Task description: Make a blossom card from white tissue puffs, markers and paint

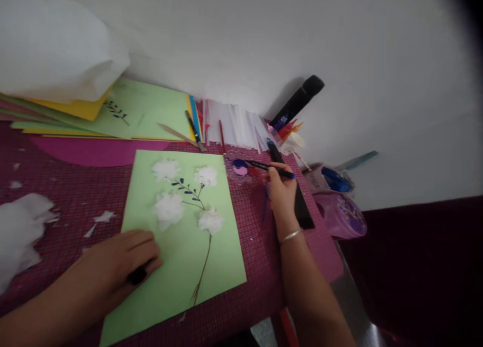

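My right hand (282, 186) pinches a black marker pen (266, 166) with a blue end. Its tip points left, at the dark blue and pink paint in a small clear palette (230, 169); whether they touch I cannot tell. A light green sheet (177, 266) lies in front of me, bearing several white paper flowers (169, 209), a brown stem (206, 259) and dark blue leaves (184, 187). My left hand (128, 259) rests on the sheet's left edge, fingers curled together. Near its thumb shows a small black thing (136, 275), too blurred to name.
Coloured paper sheets (158, 105), a pencil (175, 133) and white strips (234, 125) lie at the back. Crumpled white paper (22, 231) is at left. Beside the right hand stand a long black object (304, 206) and, past the table edge, a pink container (335, 216).
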A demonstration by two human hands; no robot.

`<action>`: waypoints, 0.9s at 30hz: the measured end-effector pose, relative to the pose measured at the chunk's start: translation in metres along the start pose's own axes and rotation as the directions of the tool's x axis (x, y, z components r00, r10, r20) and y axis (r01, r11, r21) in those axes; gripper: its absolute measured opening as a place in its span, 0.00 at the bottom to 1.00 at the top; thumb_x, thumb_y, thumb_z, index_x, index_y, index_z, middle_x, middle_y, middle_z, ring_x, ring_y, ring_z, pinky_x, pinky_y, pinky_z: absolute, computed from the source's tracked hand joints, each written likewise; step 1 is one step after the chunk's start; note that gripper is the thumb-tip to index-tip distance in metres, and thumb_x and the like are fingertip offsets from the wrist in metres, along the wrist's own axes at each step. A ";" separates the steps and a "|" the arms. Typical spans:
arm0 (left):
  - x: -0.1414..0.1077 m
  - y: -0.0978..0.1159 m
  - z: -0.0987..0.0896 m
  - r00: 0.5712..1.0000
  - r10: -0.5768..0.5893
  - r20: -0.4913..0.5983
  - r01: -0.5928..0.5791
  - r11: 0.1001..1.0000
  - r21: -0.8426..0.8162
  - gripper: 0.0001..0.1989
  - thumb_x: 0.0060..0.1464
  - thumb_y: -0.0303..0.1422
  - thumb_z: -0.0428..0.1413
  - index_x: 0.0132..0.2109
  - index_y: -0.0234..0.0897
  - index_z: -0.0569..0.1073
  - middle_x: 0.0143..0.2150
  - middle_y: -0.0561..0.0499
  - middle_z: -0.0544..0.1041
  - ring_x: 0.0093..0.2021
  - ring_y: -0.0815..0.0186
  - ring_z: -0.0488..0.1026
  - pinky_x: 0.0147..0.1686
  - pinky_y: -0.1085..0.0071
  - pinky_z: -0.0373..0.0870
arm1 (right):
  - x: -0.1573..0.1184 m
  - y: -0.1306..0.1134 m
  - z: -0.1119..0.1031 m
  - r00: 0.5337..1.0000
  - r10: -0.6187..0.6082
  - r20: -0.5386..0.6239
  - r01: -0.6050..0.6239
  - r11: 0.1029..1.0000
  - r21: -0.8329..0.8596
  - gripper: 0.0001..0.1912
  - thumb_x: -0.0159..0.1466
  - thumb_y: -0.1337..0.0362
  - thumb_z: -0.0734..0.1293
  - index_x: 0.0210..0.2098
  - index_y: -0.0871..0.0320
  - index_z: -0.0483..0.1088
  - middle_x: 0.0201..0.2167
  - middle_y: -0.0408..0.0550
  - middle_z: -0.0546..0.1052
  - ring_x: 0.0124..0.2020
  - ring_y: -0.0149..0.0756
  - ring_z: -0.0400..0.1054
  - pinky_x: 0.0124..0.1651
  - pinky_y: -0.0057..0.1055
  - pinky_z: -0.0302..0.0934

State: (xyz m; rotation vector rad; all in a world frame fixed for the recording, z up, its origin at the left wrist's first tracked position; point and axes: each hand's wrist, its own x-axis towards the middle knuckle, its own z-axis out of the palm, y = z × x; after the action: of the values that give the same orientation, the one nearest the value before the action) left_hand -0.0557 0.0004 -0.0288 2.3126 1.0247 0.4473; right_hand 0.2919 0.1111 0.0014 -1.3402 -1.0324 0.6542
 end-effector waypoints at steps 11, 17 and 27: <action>0.004 0.007 -0.012 0.994 0.006 0.110 -0.006 1.000 -0.004 0.12 0.54 0.17 0.47 0.33 0.39 0.66 0.32 0.55 0.71 0.34 0.67 0.66 0.34 0.71 0.54 | -0.064 0.000 0.047 0.951 0.184 0.250 -0.241 0.944 0.224 0.07 0.58 0.61 0.70 0.33 0.54 0.67 0.20 0.35 0.70 0.20 0.28 0.65 0.26 0.27 0.60; 0.011 0.012 -0.017 0.996 0.044 0.075 -0.045 0.999 0.012 0.11 0.56 0.19 0.46 0.31 0.39 0.66 0.30 0.54 0.71 0.31 0.67 0.66 0.32 0.71 0.55 | -0.063 0.010 0.048 0.964 0.150 0.220 -0.186 0.970 0.154 0.06 0.58 0.63 0.69 0.31 0.55 0.67 0.22 0.35 0.69 0.21 0.27 0.63 0.26 0.27 0.58; 0.011 0.012 -0.016 0.996 0.051 0.076 -0.052 0.999 0.010 0.11 0.57 0.23 0.45 0.30 0.38 0.66 0.29 0.52 0.71 0.29 0.66 0.67 0.29 0.71 0.56 | -0.063 0.008 0.051 0.967 0.131 0.217 -0.156 0.982 0.102 0.05 0.58 0.63 0.69 0.31 0.55 0.67 0.22 0.36 0.68 0.21 0.27 0.64 0.26 0.27 0.58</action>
State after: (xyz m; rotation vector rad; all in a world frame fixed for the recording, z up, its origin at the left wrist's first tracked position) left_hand -0.0499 0.0075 -0.0078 2.3526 0.9364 0.3716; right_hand 0.2209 0.0810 -0.0243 -1.2689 -1.0529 0.9686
